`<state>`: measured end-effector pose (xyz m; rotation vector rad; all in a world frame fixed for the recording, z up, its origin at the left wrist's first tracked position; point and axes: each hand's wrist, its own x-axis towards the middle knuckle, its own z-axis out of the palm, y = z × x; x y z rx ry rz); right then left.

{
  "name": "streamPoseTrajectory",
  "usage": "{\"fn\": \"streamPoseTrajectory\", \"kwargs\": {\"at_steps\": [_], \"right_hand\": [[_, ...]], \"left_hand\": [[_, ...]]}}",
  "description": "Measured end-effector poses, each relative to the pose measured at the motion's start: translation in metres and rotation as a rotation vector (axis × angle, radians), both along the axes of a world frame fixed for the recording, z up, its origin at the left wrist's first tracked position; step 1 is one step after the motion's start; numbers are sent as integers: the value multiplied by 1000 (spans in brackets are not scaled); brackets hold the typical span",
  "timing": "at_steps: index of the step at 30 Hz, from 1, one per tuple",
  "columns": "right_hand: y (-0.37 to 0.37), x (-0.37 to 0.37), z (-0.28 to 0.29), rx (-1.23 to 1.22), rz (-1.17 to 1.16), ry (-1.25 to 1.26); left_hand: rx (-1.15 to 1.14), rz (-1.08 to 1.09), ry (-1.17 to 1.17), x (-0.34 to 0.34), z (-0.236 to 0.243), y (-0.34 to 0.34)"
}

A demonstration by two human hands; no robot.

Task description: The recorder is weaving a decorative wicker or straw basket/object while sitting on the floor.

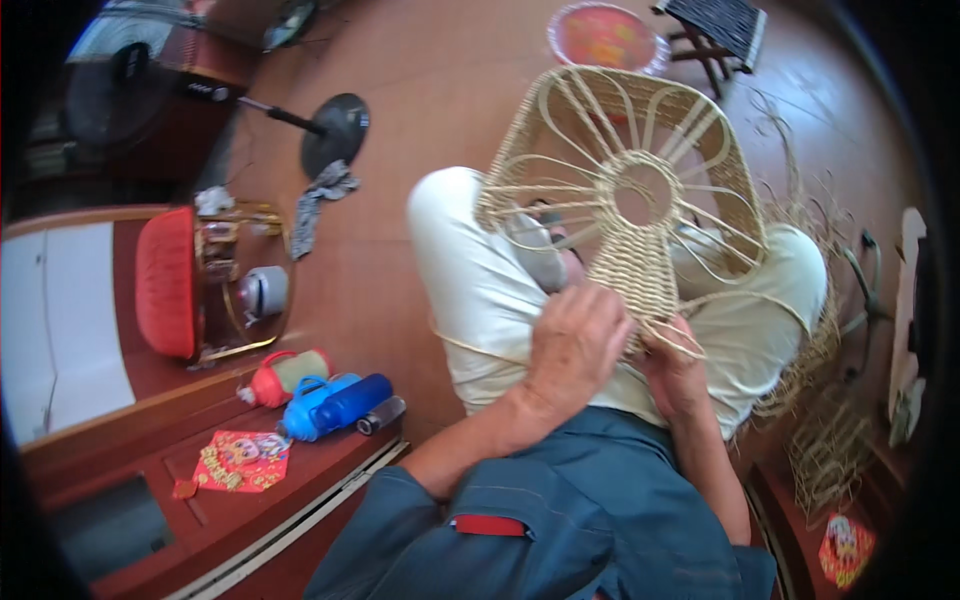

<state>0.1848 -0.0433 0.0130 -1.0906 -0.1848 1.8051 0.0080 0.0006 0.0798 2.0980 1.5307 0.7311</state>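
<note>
A straw-coloured woven piece (630, 268) rests across my bent, pale-trousered legs: a deep braided rim, looped spokes, a round ring and a tightly woven narrow section reaching toward me. My left hand (580, 340) has its fingers curled on the left side of that narrow section's near end. My right hand (672, 365) grips the same end from the right, its fingertips partly hidden under the weave. A loose loop of strand (690, 345) sticks out over my right hand, and a long strand (770, 298) runs across my right thigh.
Loose straw (830, 460) lies at right. On a left ledge are bottles (350, 400) and a red paper decoration (240, 460). A red-cushioned chair (165, 280), fan base (333, 135), patterned cloth (320, 205), pink basin (605, 35) and folding stool (710, 25) stand or lie around me.
</note>
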Motion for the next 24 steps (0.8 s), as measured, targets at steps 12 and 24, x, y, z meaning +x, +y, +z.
{"fn": "streamPoseTrajectory", "kwargs": {"at_steps": [12,24], "right_hand": [[-3,-5,25,28,100,-563],[-11,-9,46,452,57,-1124]], "left_hand": [[174,-156,-38,-6,-9,-19],[-845,183,-1156,-9,9,-16]]}}
